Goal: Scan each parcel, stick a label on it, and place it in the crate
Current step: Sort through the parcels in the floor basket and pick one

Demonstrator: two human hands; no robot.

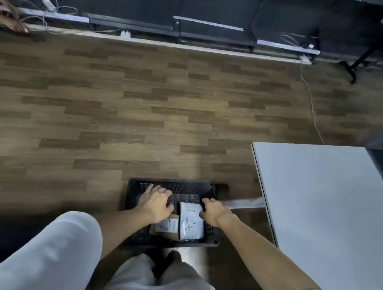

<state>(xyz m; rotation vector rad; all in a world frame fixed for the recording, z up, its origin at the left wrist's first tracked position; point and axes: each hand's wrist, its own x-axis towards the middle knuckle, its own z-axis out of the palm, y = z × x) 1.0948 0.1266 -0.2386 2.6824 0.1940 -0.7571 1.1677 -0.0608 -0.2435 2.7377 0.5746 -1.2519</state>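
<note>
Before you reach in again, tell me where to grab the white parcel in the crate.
Take the white parcel by its long side edges near the middle, coming straight down from above. It lies flat, label up, in the black crate, with a brown parcel close against its left and the right hand at its upper right corner.

The black plastic crate [214, 188] has walls full of little holes and looks matt, the white plastic parcel bag [190, 223] is smooth and a bit shiny, the brown floor [117, 112] looks like wood, and the grey table top [323, 195] is smooth and matt.
</note>
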